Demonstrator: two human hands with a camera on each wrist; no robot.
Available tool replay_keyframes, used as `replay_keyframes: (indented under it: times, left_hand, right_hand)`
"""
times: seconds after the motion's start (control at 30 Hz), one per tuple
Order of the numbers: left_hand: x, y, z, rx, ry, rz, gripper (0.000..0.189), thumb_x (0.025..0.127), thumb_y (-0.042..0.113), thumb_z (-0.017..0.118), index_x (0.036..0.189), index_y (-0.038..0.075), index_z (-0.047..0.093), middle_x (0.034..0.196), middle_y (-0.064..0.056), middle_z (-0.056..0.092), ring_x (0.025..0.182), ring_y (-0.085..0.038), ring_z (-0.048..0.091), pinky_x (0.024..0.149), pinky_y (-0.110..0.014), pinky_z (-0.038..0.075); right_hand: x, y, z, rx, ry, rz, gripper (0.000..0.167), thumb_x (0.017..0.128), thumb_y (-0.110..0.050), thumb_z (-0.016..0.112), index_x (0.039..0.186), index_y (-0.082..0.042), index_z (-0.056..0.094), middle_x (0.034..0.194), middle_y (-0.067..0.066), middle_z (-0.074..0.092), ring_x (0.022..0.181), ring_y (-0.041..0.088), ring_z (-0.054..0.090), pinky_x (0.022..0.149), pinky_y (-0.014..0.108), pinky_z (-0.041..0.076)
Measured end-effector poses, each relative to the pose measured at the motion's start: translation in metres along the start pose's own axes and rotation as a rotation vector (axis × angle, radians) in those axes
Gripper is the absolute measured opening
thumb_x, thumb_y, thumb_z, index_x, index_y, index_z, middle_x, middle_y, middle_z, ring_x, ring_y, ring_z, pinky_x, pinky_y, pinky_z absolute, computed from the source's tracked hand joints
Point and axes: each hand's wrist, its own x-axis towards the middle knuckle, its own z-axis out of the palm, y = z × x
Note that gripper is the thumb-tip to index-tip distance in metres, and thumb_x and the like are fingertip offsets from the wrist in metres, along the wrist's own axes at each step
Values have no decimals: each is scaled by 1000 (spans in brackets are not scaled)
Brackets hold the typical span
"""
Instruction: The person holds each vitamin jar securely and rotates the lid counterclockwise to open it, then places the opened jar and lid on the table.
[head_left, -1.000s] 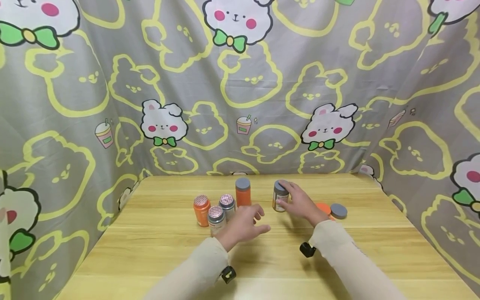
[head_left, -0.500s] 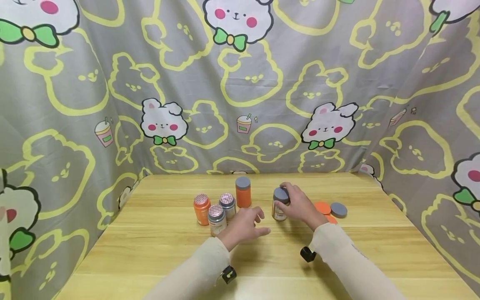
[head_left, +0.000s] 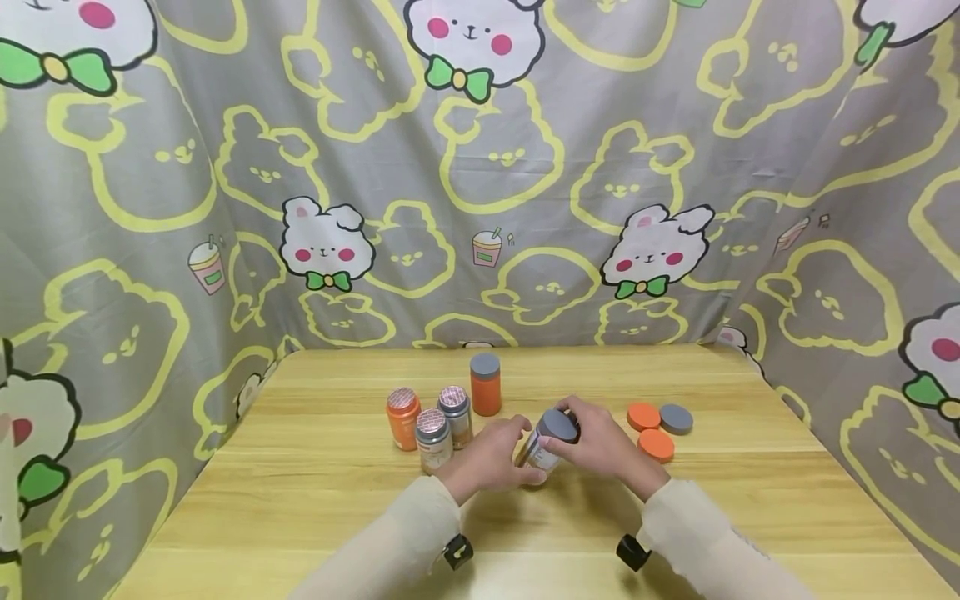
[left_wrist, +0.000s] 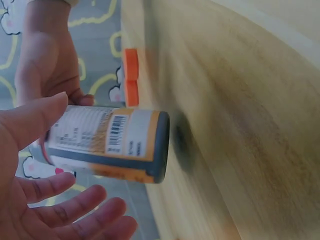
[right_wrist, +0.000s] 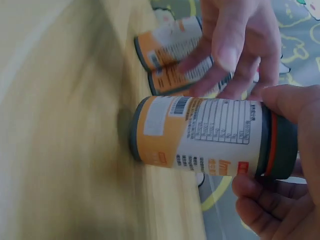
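My right hand (head_left: 602,440) grips a grey-lidded supplement bottle (head_left: 538,452) around its lid and neck, tilting it slightly above the table. In the right wrist view the bottle (right_wrist: 200,137) shows a white and orange label, a red ring under the lid, and a dark base. My left hand (head_left: 491,457) is beside its lower part, thumb and fingers spread. The left wrist view has the left thumb (left_wrist: 35,120) in front of the bottle (left_wrist: 107,142) and the other fingers apart from it; whether the thumb touches it I cannot tell.
Left of the hands stand an orange bottle (head_left: 403,421) and two grey bottles (head_left: 435,450), lidless with foil seals. An orange bottle with a grey lid (head_left: 486,392) stands behind. Two orange lids (head_left: 656,446) and a grey lid (head_left: 677,419) lie on the wooden table (head_left: 720,517) at right.
My right hand has lifted the grey-lidded bottle off the table, brought it nearer and leftward to my left hand, and tilted it. The left hand has barely moved.
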Motion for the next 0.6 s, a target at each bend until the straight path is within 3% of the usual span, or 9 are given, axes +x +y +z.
replay_keyframes:
  times: [0.2,0.4,0.6]
  left_hand:
    - [-1,3,3,8,-14,10,70,78,40,81,127,3,48,100,-5,59,85,-13,56,75,-30,48]
    - [-2,5,9,53,-31,-30,76,76,46,81,129,3,46,96,-4,59,80,-13,57,71,-31,50]
    - [-5,6,10,85,-34,-43,61,74,39,84,114,6,51,81,-1,58,64,-11,55,58,-27,46]
  right_hand:
    - [-7,-4,7,111,11,18,44,83,-40,74,109,-9,57,86,2,63,69,11,57,57,27,48]
    - [-11,-8,12,266,-64,1,35,91,-35,67,106,-5,56,78,2,60,61,15,61,54,28,52]
    - [-13,-11,11,111,-104,-50,33,94,-39,61,102,-8,55,62,-7,50,50,7,47,48,25,41]
